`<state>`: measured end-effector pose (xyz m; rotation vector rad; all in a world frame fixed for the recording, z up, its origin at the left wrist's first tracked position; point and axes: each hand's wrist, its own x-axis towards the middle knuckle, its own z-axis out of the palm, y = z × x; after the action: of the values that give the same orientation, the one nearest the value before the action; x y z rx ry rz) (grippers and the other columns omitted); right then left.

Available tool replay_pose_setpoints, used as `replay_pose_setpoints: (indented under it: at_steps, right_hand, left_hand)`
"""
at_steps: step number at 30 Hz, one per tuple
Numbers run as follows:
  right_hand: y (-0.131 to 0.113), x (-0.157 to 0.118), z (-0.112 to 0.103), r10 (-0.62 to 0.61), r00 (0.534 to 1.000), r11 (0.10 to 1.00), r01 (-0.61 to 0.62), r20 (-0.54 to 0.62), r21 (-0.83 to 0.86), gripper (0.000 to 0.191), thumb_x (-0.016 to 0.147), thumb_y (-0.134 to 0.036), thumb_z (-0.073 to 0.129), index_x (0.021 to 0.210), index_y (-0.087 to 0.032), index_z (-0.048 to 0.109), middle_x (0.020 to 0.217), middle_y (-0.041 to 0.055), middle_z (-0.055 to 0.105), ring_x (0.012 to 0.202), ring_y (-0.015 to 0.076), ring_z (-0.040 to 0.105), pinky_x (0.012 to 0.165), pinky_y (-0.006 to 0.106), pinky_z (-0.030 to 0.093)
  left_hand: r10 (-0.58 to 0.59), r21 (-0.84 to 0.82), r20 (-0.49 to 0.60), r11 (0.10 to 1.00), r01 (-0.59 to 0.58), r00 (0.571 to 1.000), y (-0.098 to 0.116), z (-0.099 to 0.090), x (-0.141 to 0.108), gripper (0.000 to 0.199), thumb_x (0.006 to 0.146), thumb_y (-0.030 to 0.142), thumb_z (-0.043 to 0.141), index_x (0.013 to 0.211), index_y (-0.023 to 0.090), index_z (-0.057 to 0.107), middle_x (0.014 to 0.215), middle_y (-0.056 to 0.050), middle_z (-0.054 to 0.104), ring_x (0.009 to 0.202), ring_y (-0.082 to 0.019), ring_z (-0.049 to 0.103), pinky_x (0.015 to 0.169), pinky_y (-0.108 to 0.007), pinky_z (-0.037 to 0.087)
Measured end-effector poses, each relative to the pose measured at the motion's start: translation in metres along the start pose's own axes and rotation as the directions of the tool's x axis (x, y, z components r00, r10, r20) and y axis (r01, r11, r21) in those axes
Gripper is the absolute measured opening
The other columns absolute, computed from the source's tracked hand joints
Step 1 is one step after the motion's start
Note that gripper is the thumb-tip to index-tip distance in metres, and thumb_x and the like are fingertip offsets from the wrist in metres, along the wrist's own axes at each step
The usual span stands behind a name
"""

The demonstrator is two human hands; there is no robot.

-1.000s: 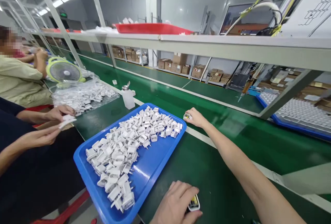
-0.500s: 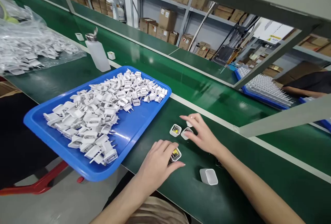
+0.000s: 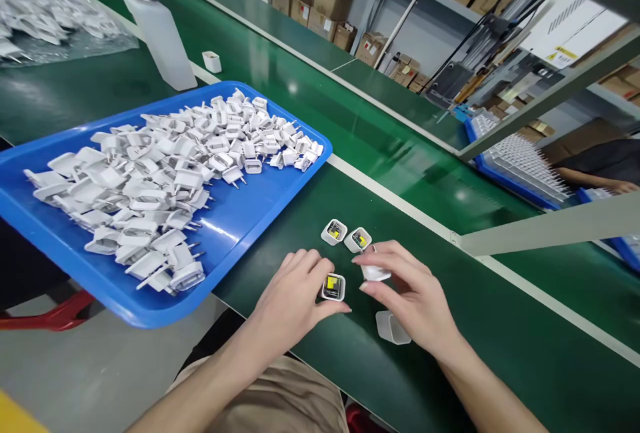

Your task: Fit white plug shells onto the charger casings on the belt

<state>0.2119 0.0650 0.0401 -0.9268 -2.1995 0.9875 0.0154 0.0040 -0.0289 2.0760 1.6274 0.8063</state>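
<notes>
My left hand (image 3: 295, 293) curls around a white charger housing (image 3: 342, 288), whose open top shows a yellow part and dark circuitry inside. Between the thumb and fingers of my right hand (image 3: 413, 286) is a white plug cap (image 3: 374, 273) with a metal pin pointing up. It is held just right of that housing. Two more charger housings, one on the left (image 3: 330, 233) and one on the right (image 3: 359, 240), stand close together behind, also with yellow parts inside. A further white housing (image 3: 387, 327) lies tilted below my right hand, its inside not clear.
A blue tray (image 3: 260, 246) heaped with white plug caps sits at left. Behind it are a pump bottle (image 3: 163, 39), a small white housing (image 3: 212, 62) and a plastic bag (image 3: 95, 46) of white parts. A metal post (image 3: 545, 223) slants at right; beyond it are another tray (image 3: 520, 159) and a person's arm.
My right hand has come nearer from the rear housings, with the plug cap now in its fingers. My left hand stays around its housing. The view has shifted, with the tray appearing larger.
</notes>
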Motion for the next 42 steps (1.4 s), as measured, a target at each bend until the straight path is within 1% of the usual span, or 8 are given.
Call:
replay_pose_setpoints:
  at_steps: [4, 8, 10, 13, 19, 26, 33, 42]
  right_hand:
    - [-0.001, 0.0, 0.012, -0.016, 0.996, 0.999, 0.019, 0.087, -0.035, 0.032, 0.107, -0.024, 0.051, 0.134, -0.034, 0.066, 0.127, 0.0057, 0.063, 0.118, 0.0206, 0.064, 0.098, 0.034, 0.056]
    - [0.004, -0.006, 0.021, -0.011, 0.99, 0.993, 0.027, 0.138, -0.112, 0.04, 0.103, -0.018, 0.057, 0.141, -0.033, 0.055, 0.123, 0.0066, 0.067, 0.116, 0.0226, 0.064, 0.096, 0.039, 0.058]
    - [0.006, -0.006, 0.02, 0.0, 0.988, 0.985, 0.026, 0.153, -0.168, 0.039, 0.102, -0.019, 0.06, 0.138, -0.032, 0.055, 0.119, 0.0065, 0.067, 0.115, 0.0236, 0.063, 0.098, 0.041, 0.057]
    - [0.005, -0.003, 0.015, 0.017, 0.985, 0.978, 0.019, 0.173, -0.208, 0.021, 0.101, -0.018, 0.062, 0.119, -0.029, 0.065, 0.116, 0.0059, 0.064, 0.107, 0.0214, 0.065, 0.093, 0.036, 0.057]
    - [0.004, 0.003, 0.013, -0.04, 0.985, 0.992, 0.059, 0.166, -0.11, 0.013, 0.101, -0.018, 0.062, 0.11, -0.026, 0.067, 0.103, 0.0027, 0.065, 0.091, 0.0159, 0.066, 0.08, 0.027, 0.056]
    - [-0.004, 0.0, 0.012, -0.073, 0.981, 0.932, 0.132, 0.18, -0.339, 0.014, 0.103, -0.016, 0.056, 0.111, -0.024, 0.064, 0.102, 0.0063, 0.064, 0.088, 0.0196, 0.064, 0.078, 0.032, 0.056]
    - [-0.004, -0.002, 0.017, -0.055, 0.97, 0.907, 0.148, 0.237, -0.395, 0.016, 0.105, -0.016, 0.051, 0.112, -0.024, 0.062, 0.102, 0.0067, 0.066, 0.086, 0.0204, 0.061, 0.076, 0.034, 0.053]
    - [-0.003, -0.007, 0.025, -0.046, 0.956, 0.831, 0.198, 0.291, -0.52, 0.024, 0.101, -0.004, 0.043, 0.107, -0.021, 0.059, 0.086, 0.0055, 0.061, 0.075, 0.02, 0.048, 0.068, 0.034, 0.041]
  left_hand:
    - [0.0, -0.051, -0.006, 0.999, 0.0, 1.0, -0.001, 0.001, -0.002, 0.037, 0.085, 0.043, 0.081, 0.089, 0.022, 0.051, 0.084, 0.002, 0.058, 0.079, -0.021, 0.053, 0.07, -0.034, 0.037]
    - [0.01, -0.107, -0.04, 0.994, -0.014, 0.999, -0.001, 0.0, -0.004, 0.017, 0.094, 0.028, 0.07, 0.097, 0.022, 0.055, 0.088, 0.001, 0.06, 0.083, -0.022, 0.054, 0.073, -0.035, 0.038]
    - [0.013, -0.145, -0.035, 0.989, -0.018, 0.999, -0.001, -0.002, -0.004, 0.016, 0.092, 0.021, 0.069, 0.102, 0.022, 0.056, 0.094, 0.001, 0.062, 0.088, -0.022, 0.055, 0.077, -0.036, 0.039]
    - [-0.003, -0.21, -0.014, 0.978, 0.0, 1.0, -0.003, -0.005, -0.004, 0.023, 0.091, 0.015, 0.067, 0.109, 0.022, 0.055, 0.098, 0.002, 0.063, 0.087, -0.02, 0.055, 0.078, -0.035, 0.039]
    - [0.031, -0.295, 0.001, 0.955, -0.03, 1.0, -0.008, -0.007, -0.007, 0.015, 0.097, 0.019, 0.063, 0.109, 0.024, 0.056, 0.105, 0.004, 0.068, 0.09, -0.017, 0.059, 0.082, -0.035, 0.04]
    - [0.046, -0.289, -0.011, 0.956, -0.047, 0.999, -0.01, -0.006, -0.006, 0.014, 0.098, 0.021, 0.063, 0.11, 0.024, 0.057, 0.105, 0.002, 0.07, 0.089, -0.017, 0.061, 0.082, -0.035, 0.042]
    - [0.042, -0.274, -0.02, 0.961, -0.046, 0.999, -0.009, -0.006, -0.007, 0.015, 0.097, 0.019, 0.063, 0.111, 0.023, 0.059, 0.107, 0.002, 0.07, 0.092, -0.017, 0.063, 0.083, -0.035, 0.044]
    - [0.031, -0.303, -0.022, 0.952, -0.036, 0.999, -0.008, -0.006, -0.006, 0.016, 0.097, 0.016, 0.062, 0.111, 0.022, 0.059, 0.103, 0.001, 0.069, 0.091, -0.018, 0.062, 0.083, -0.035, 0.043]
